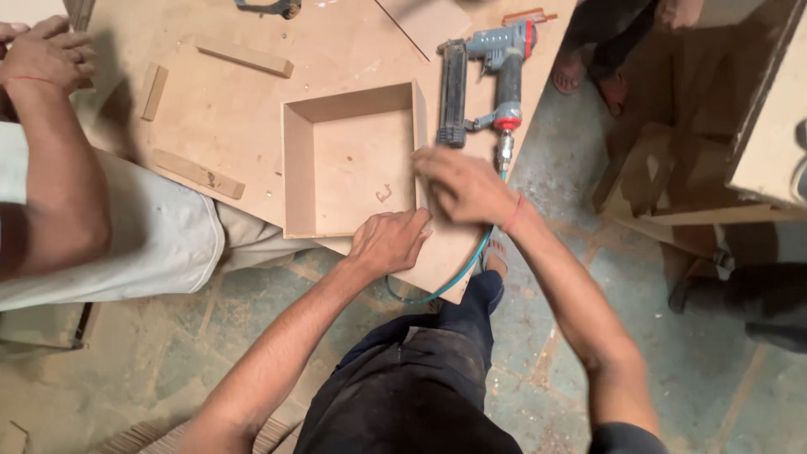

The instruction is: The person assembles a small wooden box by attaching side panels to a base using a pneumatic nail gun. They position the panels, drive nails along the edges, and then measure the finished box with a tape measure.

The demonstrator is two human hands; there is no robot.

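We see one shallow open box (349,160) of brown fibreboard lying flat on one large fibreboard sheet (235,109) that serves as the work surface. The box has four low walls and a bare bottom with a small dark mark.

Our left hand (388,241) rests on the near wall of the box, close to its right corner, palm down with the fingers curled loosely over the edge; it presses rather than grips. Our right hand (464,187) lies just beside it at the right wall of the box, fingers stretched flat toward the corner, also closed around nothing. A thin red band circles that wrist. The two hands nearly touch.

One pneumatic nailer (483,80), grey with red trim, lies on its side on the sheet just beyond our right hand, untouched. One teal air hose (458,277) runs from its base, passes under our right wrist and curves below the sheet's edge.

We count three loose wooden strips on the sheet: one (245,56) at the far side, one short (154,91) to the left, and one (198,174) near the left edge.

One other person sits at the left, with one hand (44,55) in view, resting on the sheet's corner, well apart from the box.
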